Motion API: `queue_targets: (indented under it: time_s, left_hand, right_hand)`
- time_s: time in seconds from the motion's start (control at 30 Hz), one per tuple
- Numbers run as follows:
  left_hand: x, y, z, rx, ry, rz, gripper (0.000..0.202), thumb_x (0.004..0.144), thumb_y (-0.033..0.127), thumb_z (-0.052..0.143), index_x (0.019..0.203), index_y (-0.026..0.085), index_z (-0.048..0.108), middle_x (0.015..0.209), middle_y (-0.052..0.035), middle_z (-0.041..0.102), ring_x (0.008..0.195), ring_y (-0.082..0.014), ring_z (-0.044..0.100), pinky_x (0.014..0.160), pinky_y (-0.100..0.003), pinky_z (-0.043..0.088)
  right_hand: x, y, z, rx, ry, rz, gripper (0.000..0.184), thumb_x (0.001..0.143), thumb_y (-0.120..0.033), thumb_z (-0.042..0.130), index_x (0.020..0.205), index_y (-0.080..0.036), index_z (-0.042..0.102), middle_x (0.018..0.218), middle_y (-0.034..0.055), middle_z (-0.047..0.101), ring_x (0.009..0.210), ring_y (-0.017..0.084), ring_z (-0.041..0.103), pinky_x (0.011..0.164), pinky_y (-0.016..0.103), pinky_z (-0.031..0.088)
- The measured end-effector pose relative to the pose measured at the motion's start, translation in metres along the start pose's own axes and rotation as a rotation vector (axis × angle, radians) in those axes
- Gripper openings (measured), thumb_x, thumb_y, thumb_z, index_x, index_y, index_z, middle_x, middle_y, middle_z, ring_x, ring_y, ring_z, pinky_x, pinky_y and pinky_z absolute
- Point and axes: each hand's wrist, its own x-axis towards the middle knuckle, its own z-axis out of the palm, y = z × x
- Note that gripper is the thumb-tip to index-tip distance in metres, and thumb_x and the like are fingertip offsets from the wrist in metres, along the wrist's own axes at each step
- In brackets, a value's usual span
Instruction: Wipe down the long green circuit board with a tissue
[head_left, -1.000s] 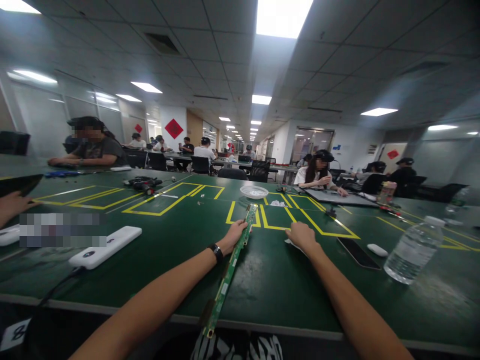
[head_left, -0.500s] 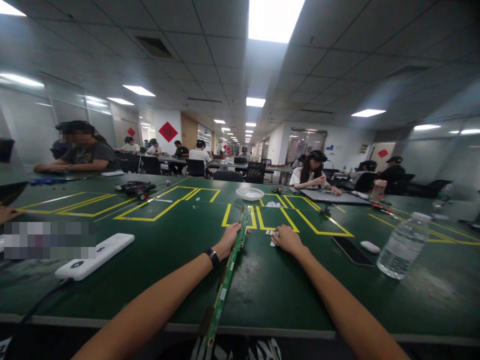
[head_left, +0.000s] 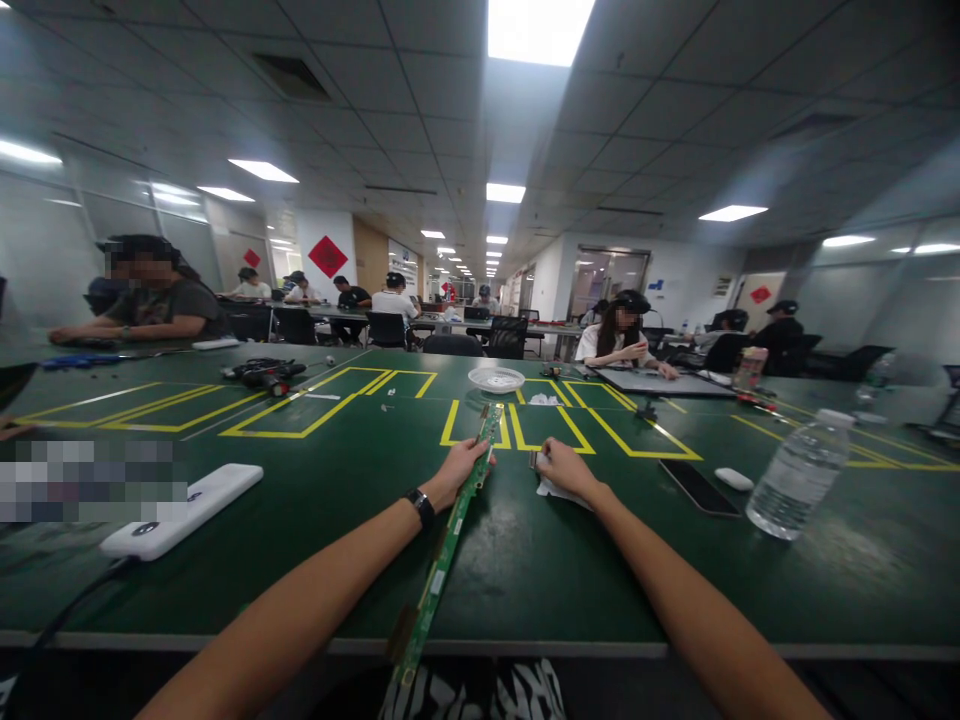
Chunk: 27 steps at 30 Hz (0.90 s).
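My left hand (head_left: 456,472) is closed around a long, narrow green circuit board (head_left: 442,570). The board slants from the table's middle down toward my lap, with brown strips along its left edge. To the right of it, my right hand (head_left: 566,468) is closed in a pinch just above the tabletop. A white, tissue-like sheet (head_left: 555,490) is bunched under that hand and appears gripped by it. At its fingertips shows a small greyish piece (head_left: 533,460), too small to name.
Ahead stands a clear round dish (head_left: 496,381) on the green table (head_left: 525,590), near crumpled white paper (head_left: 544,399). To the right are a phone (head_left: 697,487), a white mouse-like object (head_left: 733,479) and a water bottle (head_left: 801,478). A white power strip (head_left: 184,512) lies left. People sit around.
My right hand has turned and closed more tightly, and more of the white sheet shows under it. The left hand keeps its hold on the board. The view has shifted slightly.
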Motion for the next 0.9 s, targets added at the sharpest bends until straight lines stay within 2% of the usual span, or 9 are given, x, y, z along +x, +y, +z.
queue_targets:
  time_s: [0.1,0.2,0.33,0.43,0.6,0.7,0.9]
  left_hand:
    - [0.000,-0.002,0.002,0.008,0.004,0.007,0.027,0.081,0.041,0.057,0.080,0.015,0.054,0.066,-0.0010,0.061,0.041,-0.0067,0.051,0.034,-0.016,0.036]
    - [-0.003,-0.001,0.006,0.019,0.051,0.003,0.028,0.080,0.043,0.056,0.079,0.015,0.054,0.063,0.0008,0.060,0.041,-0.0059,0.050,0.036,-0.015,0.037]
    - [-0.008,0.004,0.012,0.053,0.072,-0.004,0.028,0.082,0.042,0.054,0.075,0.015,0.055,0.051,0.0036,0.054,0.038,-0.0066,0.047,0.038,-0.016,0.037]
    - [-0.011,0.006,0.013,0.063,0.053,0.011,0.029,0.082,0.043,0.053,0.075,0.015,0.057,0.051,0.0026,0.056,0.038,-0.0068,0.047,0.039,-0.017,0.036]
    - [-0.014,0.006,0.013,0.063,0.050,0.031,0.025,0.084,0.039,0.050,0.077,0.016,0.054,0.052,0.0035,0.056,0.039,-0.0071,0.048,0.039,-0.016,0.037]
    - [-0.015,0.007,0.015,0.055,0.030,0.021,0.022,0.085,0.038,0.048,0.081,0.016,0.053,0.054,0.0035,0.056,0.039,-0.0073,0.049,0.037,-0.016,0.037]
    - [-0.018,0.009,0.017,0.047,0.031,0.023,0.022,0.084,0.039,0.050,0.080,0.018,0.049,0.052,0.0056,0.053,0.037,-0.0065,0.048,0.036,-0.016,0.038]
  right_hand:
    - [0.000,-0.008,-0.002,0.276,-0.003,-0.021,0.026,0.075,-0.025,0.058,0.099,-0.014,0.057,0.093,0.0064,0.065,0.081,0.016,0.058,0.068,0.023,0.040]
    - [-0.004,-0.025,-0.003,0.645,-0.113,-0.058,0.029,0.074,-0.027,0.059,0.100,-0.014,0.059,0.085,0.0033,0.067,0.068,0.012,0.057,0.056,0.020,0.039]
    - [-0.012,-0.045,-0.001,0.975,-0.205,-0.065,0.021,0.075,-0.034,0.060,0.079,-0.013,0.062,0.066,-0.0001,0.063,0.052,0.008,0.051,0.046,0.018,0.033]
    - [-0.014,-0.050,0.002,1.082,-0.269,-0.011,0.022,0.074,-0.036,0.062,0.075,-0.014,0.062,0.055,-0.0025,0.059,0.045,0.007,0.048,0.042,0.018,0.031]
    - [-0.014,-0.048,0.007,1.130,-0.365,-0.004,0.015,0.073,-0.029,0.062,0.071,-0.014,0.060,0.052,-0.0035,0.057,0.044,0.008,0.047,0.041,0.018,0.030]
    - [-0.014,-0.048,0.009,1.117,-0.384,-0.027,0.014,0.072,-0.027,0.062,0.068,-0.014,0.059,0.050,-0.0043,0.054,0.042,0.007,0.045,0.041,0.018,0.029]
    - [-0.018,-0.053,0.009,1.151,-0.381,-0.035,0.025,0.074,-0.037,0.063,0.069,-0.014,0.059,0.052,-0.0036,0.055,0.044,0.007,0.045,0.042,0.018,0.030]
